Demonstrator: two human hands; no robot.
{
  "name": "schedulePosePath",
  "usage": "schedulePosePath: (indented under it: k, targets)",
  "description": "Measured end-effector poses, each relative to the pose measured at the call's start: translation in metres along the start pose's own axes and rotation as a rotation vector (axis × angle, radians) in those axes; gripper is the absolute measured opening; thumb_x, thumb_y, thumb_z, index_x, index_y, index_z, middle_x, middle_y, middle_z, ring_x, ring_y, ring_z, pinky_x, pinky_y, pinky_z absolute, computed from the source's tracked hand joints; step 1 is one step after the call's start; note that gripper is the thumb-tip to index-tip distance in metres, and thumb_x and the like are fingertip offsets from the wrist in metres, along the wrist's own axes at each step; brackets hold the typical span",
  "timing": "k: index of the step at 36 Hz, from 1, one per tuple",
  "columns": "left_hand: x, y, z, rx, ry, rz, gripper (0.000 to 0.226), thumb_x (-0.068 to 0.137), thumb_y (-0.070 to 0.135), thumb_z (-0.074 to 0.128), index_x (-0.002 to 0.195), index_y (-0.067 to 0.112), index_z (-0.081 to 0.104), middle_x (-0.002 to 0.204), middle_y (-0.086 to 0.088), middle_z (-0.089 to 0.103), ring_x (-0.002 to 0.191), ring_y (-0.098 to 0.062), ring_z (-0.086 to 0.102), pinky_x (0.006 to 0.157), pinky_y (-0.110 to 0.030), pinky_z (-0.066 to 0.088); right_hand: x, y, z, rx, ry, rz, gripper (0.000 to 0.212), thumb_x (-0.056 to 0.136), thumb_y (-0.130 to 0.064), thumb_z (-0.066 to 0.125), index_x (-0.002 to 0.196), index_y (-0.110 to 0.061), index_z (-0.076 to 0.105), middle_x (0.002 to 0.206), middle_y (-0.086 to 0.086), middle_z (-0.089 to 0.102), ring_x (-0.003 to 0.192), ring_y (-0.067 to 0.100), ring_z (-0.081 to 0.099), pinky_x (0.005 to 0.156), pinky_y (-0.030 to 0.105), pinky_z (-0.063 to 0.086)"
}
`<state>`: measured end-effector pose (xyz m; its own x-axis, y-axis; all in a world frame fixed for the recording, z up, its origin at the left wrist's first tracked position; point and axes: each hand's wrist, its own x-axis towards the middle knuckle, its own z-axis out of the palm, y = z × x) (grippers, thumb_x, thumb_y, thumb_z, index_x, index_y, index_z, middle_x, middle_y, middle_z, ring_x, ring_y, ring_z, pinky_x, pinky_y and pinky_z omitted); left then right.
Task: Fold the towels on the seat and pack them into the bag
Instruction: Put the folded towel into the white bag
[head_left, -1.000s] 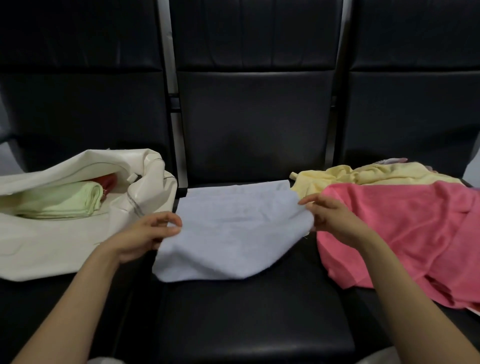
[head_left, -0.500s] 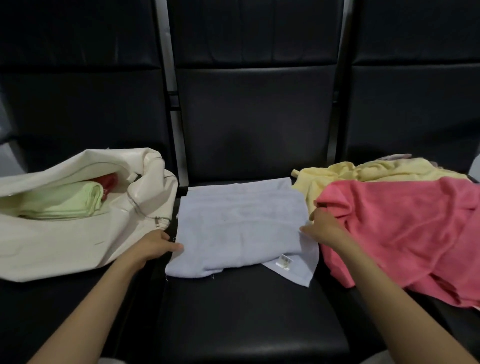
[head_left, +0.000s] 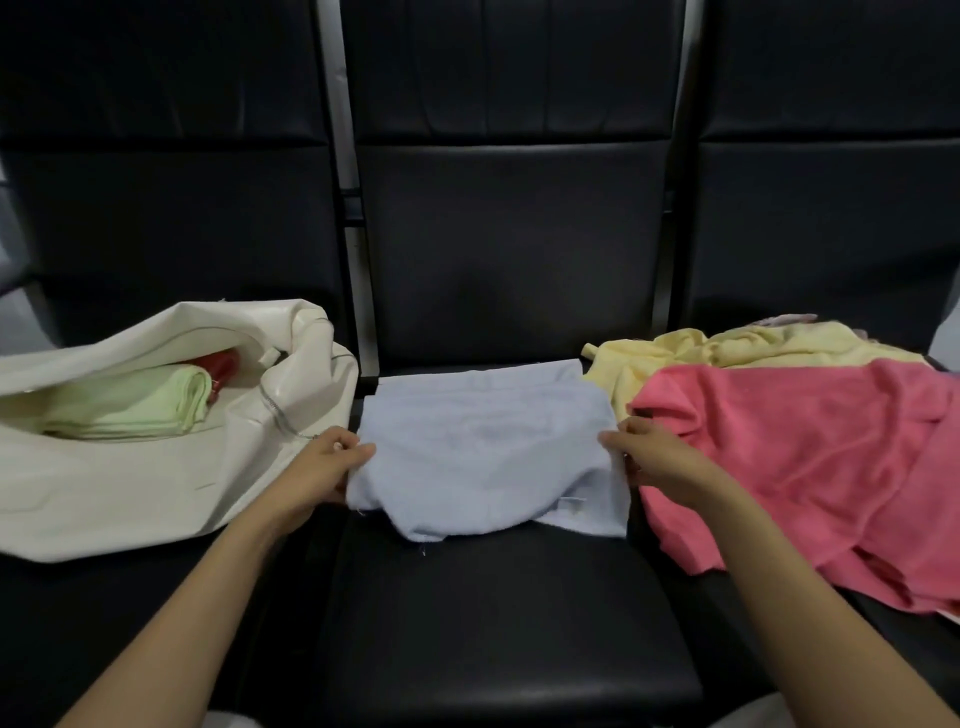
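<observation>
A pale blue towel lies on the middle black seat, partly folded, its near edge sagging in the centre. My left hand pinches its left edge and my right hand pinches its right edge. A cream bag lies open on the left seat with a folded green towel and something red inside. On the right seat lie a crumpled pink towel and, behind it, a yellow towel.
Three black padded seats stand side by side with tall backrests behind. Metal posts separate the backrests. The front half of the middle seat cushion is bare.
Both hands laid the blue towel down on the seat, then took hold of its side edges again and lifted them a little, so the near part now drapes between them.
</observation>
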<state>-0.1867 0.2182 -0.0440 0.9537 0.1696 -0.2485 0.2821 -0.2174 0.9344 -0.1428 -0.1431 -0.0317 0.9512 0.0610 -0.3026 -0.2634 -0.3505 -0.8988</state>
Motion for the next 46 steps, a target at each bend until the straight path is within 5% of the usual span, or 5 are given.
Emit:
schedulePosePath:
  k: [7, 15, 24, 34, 46]
  targets:
    - [-0.003, 0.012, -0.009, -0.138, 0.03, -0.014, 0.011, 0.093, 0.015, 0.061, 0.095, 0.01, 0.051, 0.081, -0.011, 0.06, 0.066, -0.021, 0.054, 0.057, -0.03, 0.043, -0.002, -0.011, -0.024, 0.207, 0.096, -0.067, 0.009, 0.095, -0.015, 0.057, 0.094, -0.005, 0.056, 0.084, 0.006, 0.06, 0.075, 0.017, 0.055, 0.065, 0.029, 0.044]
    - [0.006, -0.017, 0.0, 0.563, 0.154, 0.288, 0.027, 0.084, 0.014, 0.071, 0.107, 0.012, 0.057, 0.103, -0.002, 0.056, 0.087, -0.016, 0.056, 0.073, -0.022, 0.041, 0.014, 0.023, -0.019, -0.726, 0.24, -0.281, 0.034, 0.09, -0.021, 0.064, 0.12, -0.008, 0.054, 0.112, 0.004, 0.055, 0.095, 0.019, 0.054, 0.077, 0.029, 0.041]
    - [-0.011, -0.035, 0.021, 1.038, -0.359, 0.418, 0.023, 0.076, 0.055, 0.07, 0.083, 0.039, 0.055, 0.094, 0.014, 0.052, 0.089, -0.001, 0.05, 0.082, -0.02, 0.043, -0.016, 0.041, -0.021, -1.07, -0.208, -0.335, 0.027, 0.086, -0.02, 0.059, 0.112, -0.02, 0.064, 0.111, -0.003, 0.056, 0.101, 0.014, 0.052, 0.087, 0.028, 0.044]
    - [-0.025, -0.038, 0.007, 1.125, -0.294, 0.443, 0.023, 0.088, 0.022, 0.058, 0.111, 0.024, 0.062, 0.106, 0.009, 0.048, 0.094, -0.004, 0.048, 0.083, -0.019, 0.04, -0.01, 0.065, -0.01, -1.268, 0.048, -0.428, 0.018, 0.097, -0.016, 0.042, 0.11, -0.01, 0.053, 0.109, 0.006, 0.051, 0.101, 0.024, 0.048, 0.072, 0.031, 0.029]
    - [-0.053, 0.033, -0.022, 0.237, -0.038, 0.347, 0.029, 0.089, -0.01, 0.053, 0.074, 0.014, 0.054, 0.071, -0.004, 0.059, 0.075, -0.02, 0.053, 0.074, -0.034, 0.046, -0.05, -0.02, -0.029, -0.198, 0.159, -0.364, 0.016, 0.097, -0.007, 0.043, 0.098, -0.017, 0.055, 0.084, 0.005, 0.051, 0.07, 0.016, 0.042, 0.058, 0.029, 0.034]
